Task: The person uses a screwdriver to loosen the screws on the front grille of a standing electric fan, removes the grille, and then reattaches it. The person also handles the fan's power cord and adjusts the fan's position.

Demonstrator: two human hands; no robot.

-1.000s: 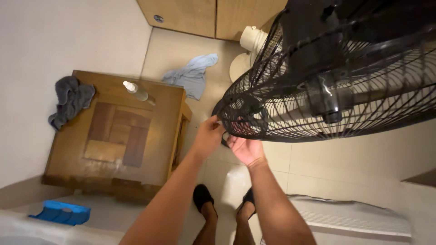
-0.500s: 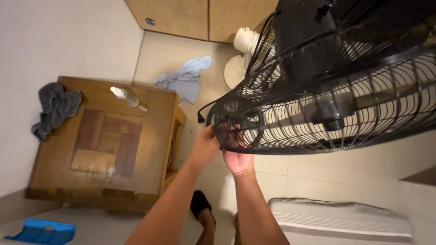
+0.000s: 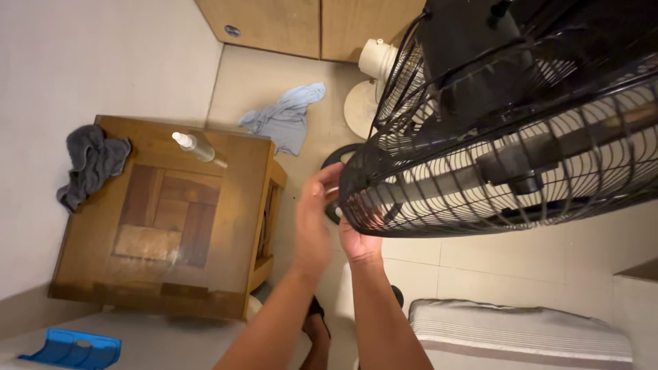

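**Bare arms, dark footwear**

Both forearms are bare to the frame's bottom edge, with no sleeve, watch or band in sight. The left hand (image 3: 312, 223) and right hand (image 3: 358, 240) wear no gloves or rings. Toward six o'clock, between the arms, a foot (image 3: 317, 327) shows something dark, possibly a sandal strap; the view is too cramped to tell.

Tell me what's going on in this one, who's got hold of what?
A person stands over a black wire-caged fan with both bare hands at the lower left edge of its grille. The left hand is open against the rim; the right hand sits just under the cage, its fingers partly hidden. Beside them a wooden side table carries a spray bottle and a grey cloth. A light blue cloth lies on the floor near a white fan.
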